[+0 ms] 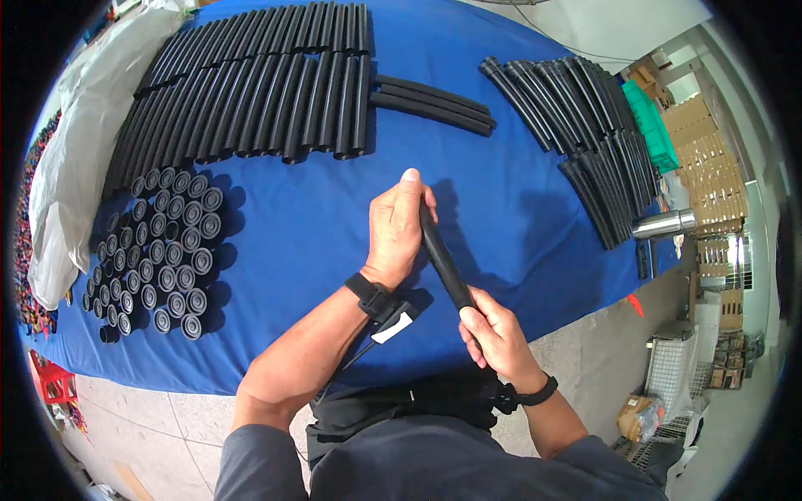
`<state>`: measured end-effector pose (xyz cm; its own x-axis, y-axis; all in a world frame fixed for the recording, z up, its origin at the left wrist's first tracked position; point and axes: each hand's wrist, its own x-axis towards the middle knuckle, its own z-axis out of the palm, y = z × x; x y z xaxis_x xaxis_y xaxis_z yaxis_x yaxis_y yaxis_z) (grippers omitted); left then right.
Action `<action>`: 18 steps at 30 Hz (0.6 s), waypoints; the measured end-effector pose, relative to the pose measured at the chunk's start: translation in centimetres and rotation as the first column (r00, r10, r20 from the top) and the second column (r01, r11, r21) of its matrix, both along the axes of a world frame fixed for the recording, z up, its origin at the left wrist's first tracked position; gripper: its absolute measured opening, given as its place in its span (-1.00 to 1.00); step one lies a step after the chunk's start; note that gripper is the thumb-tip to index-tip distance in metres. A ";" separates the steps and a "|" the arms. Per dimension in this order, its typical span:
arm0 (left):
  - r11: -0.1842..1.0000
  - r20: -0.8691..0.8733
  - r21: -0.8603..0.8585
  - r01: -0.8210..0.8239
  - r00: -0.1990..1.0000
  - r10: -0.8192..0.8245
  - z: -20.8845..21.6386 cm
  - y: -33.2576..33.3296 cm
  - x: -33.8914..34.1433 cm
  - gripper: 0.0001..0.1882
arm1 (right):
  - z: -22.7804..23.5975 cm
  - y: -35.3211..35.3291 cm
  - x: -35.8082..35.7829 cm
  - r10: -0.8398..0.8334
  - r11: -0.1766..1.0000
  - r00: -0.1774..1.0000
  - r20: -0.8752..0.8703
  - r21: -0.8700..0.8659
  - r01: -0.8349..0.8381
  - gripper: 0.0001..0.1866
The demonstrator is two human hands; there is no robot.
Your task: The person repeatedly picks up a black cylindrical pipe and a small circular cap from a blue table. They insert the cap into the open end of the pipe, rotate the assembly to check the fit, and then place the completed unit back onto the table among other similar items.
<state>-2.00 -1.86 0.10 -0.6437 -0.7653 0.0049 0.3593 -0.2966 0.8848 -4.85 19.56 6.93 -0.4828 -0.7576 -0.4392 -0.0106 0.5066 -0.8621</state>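
A black tube (447, 265) slants between my two hands above the blue tablecloth. My left hand (398, 221) is closed around its upper end, thumb pointing away from me. Lower down and nearer my body, my right hand (494, 332) wraps the other end. Both ends of the tube are covered by my fingers. Beyond my hands, three dark tubes (434, 104) lie side by side on the cloth, next to two long rows of glossy black tubes (292, 104).
Several round black caps (167, 250) stand grouped at the left, beside a white plastic sheet (75, 167). More black tubes (585, 125) lie at the right, near a green bin (650, 129) and a steel cylinder (664, 224). The blue tablecloth (292, 217) ends just before my body.
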 end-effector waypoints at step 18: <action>0.999 0.038 0.041 0.003 0.999 -0.005 -0.4 0.0 0.1 -0.32 | -0.4 -0.4 0.3 0.083 0.996 0.904 -0.419 0.016 -0.083 -0.56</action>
